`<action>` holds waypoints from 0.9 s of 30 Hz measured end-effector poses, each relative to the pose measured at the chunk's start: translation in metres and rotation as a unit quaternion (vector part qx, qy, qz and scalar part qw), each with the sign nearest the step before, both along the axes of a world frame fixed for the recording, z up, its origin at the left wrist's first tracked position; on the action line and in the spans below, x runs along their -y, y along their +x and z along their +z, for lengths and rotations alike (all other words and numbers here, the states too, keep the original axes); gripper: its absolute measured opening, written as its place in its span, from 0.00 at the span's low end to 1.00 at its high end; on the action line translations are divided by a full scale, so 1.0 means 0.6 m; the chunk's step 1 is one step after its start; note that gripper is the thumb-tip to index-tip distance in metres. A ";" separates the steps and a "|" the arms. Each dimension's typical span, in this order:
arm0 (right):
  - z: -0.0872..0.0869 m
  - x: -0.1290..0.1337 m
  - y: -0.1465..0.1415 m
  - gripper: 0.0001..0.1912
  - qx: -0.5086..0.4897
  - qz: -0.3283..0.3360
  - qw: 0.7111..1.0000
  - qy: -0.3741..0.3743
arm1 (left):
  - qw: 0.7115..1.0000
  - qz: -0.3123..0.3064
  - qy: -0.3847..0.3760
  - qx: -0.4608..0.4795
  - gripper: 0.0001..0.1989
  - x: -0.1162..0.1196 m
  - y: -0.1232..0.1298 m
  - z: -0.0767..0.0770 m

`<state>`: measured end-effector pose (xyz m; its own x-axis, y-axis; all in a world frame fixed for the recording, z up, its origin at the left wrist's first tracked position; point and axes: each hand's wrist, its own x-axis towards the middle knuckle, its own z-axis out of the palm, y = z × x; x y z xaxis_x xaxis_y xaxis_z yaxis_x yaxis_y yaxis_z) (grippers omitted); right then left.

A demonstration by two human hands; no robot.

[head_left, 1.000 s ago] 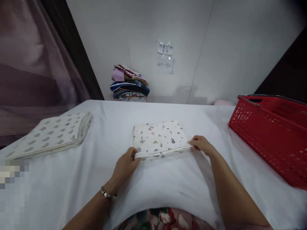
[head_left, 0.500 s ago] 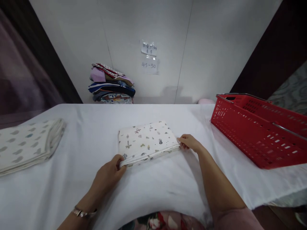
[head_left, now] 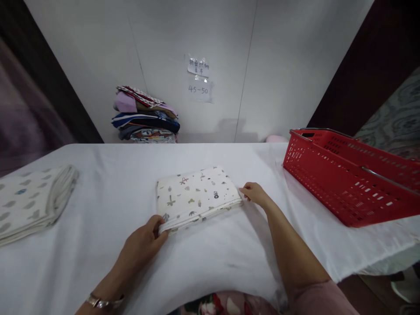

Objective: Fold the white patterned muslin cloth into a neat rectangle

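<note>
A folded white cloth (head_left: 193,192) with small printed starfish and plant motifs lies flat on the white table cover, its layered edge towards me. My left hand (head_left: 147,236) pinches the near left corner between thumb and fingers. At the right edge, close to the near right corner, is my right hand (head_left: 254,193), fingers curled together and the tips just beside the fabric. I see nothing held in that hand.
Another folded cloth (head_left: 29,201) with grey leaf-like prints lies at the left. A red perforated basket (head_left: 341,183) with metal handles stands at the right. A stack of folded fabrics (head_left: 146,118) rises behind the table's far edge, near paper notes (head_left: 199,89) on the wall.
The view has shifted slightly to the right. My right fingers have come off the cloth's near right corner and moved slightly up its edge; my left hand keeps its pinch.
</note>
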<state>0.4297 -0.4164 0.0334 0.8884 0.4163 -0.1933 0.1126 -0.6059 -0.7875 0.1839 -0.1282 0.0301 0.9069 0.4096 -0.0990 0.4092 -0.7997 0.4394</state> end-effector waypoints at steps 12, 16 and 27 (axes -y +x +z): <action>0.014 -0.010 -0.017 0.08 0.015 0.021 1.000 -0.013 | 1.000 0.013 -0.008 0.026 0.08 0.006 -0.002 0.002; 0.006 -0.005 -0.013 0.09 -0.001 0.026 1.000 -0.017 | 1.000 0.009 -0.009 0.025 0.05 0.009 -0.003 0.005; -0.007 -0.002 -0.007 0.09 -0.025 0.042 0.999 -0.005 | 0.997 -0.021 0.030 0.066 0.15 0.007 -0.013 0.058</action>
